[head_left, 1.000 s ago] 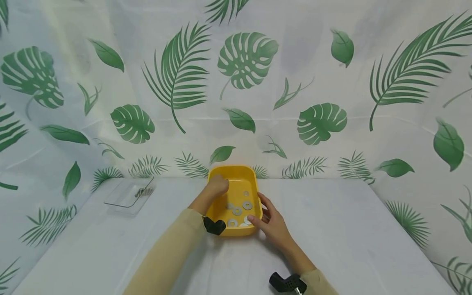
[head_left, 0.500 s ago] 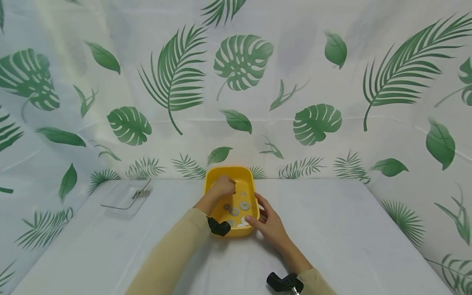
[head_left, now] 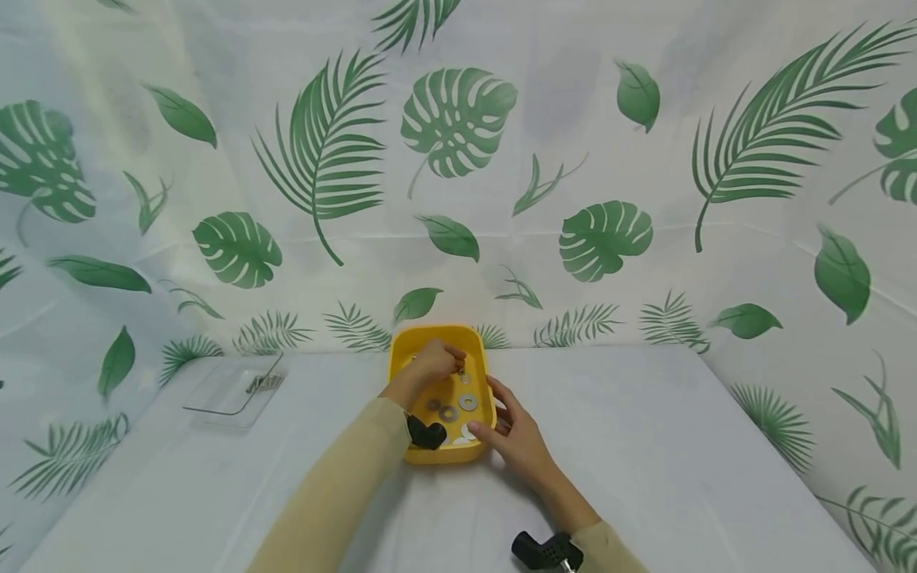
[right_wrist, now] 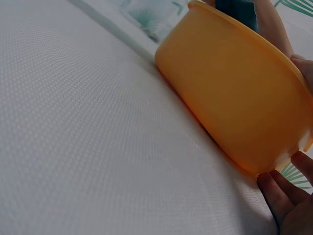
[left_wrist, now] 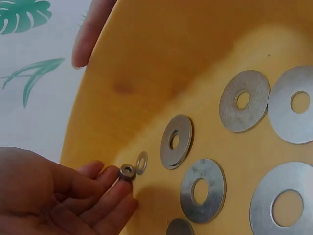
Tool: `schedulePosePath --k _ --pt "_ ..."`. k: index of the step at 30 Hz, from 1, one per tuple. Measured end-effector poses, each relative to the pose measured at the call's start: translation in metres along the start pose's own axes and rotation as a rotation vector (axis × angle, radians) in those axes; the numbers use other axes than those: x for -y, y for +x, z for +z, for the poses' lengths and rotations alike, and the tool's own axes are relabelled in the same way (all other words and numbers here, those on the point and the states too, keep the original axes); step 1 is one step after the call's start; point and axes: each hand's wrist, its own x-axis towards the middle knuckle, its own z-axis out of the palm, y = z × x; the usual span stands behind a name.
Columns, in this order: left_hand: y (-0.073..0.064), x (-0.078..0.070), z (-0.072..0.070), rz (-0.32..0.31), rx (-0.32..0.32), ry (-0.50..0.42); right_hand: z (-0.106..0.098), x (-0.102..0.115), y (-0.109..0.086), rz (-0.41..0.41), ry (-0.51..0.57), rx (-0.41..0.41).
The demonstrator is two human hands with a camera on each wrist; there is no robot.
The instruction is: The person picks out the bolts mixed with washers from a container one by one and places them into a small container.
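Note:
A yellow plastic tray (head_left: 447, 456) stands on the white tabletop, with several flat metal washers (head_left: 468, 402) on its floor. My left hand (head_left: 430, 364) reaches inside it. At that hand's fingertips a small metal nut (left_wrist: 127, 171) is pinched, close to a thin small washer (left_wrist: 142, 163). Larger washers (left_wrist: 203, 190) lie to the right in the left wrist view. My right hand (head_left: 517, 438) holds the tray's right side, its thumb over the rim and other fingers against the outer wall. In the right wrist view, fingertips (right_wrist: 274, 196) touch the tray's lower corner.
A clear plastic box (head_left: 236, 394) stands at the left rear of the table, with small metal pieces (head_left: 263, 383) at its right side, too small to identify. A leaf-printed cloth (head_left: 458, 191) hangs behind the table. White cloth (head_left: 630, 461) covers the tabletop.
My left hand has moved right within the tray, the nut travelling at its fingertips. My right hand keeps its hold on the tray. The head view has shifted slightly, moving the scene left.

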Motion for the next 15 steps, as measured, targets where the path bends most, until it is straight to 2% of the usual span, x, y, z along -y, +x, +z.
schedulePosePath --k 4,8,15 --pt "0.006 0.000 0.001 0.011 0.002 -0.036 0.000 -0.001 0.001 -0.017 0.000 0.002" --pt "0.010 0.000 0.001 0.019 -0.036 -0.051 -0.001 -0.002 0.001 -0.025 0.001 -0.005" --pt "0.012 0.001 0.002 -0.075 -0.143 -0.070 0.000 -0.001 0.000 -0.014 -0.003 0.000"
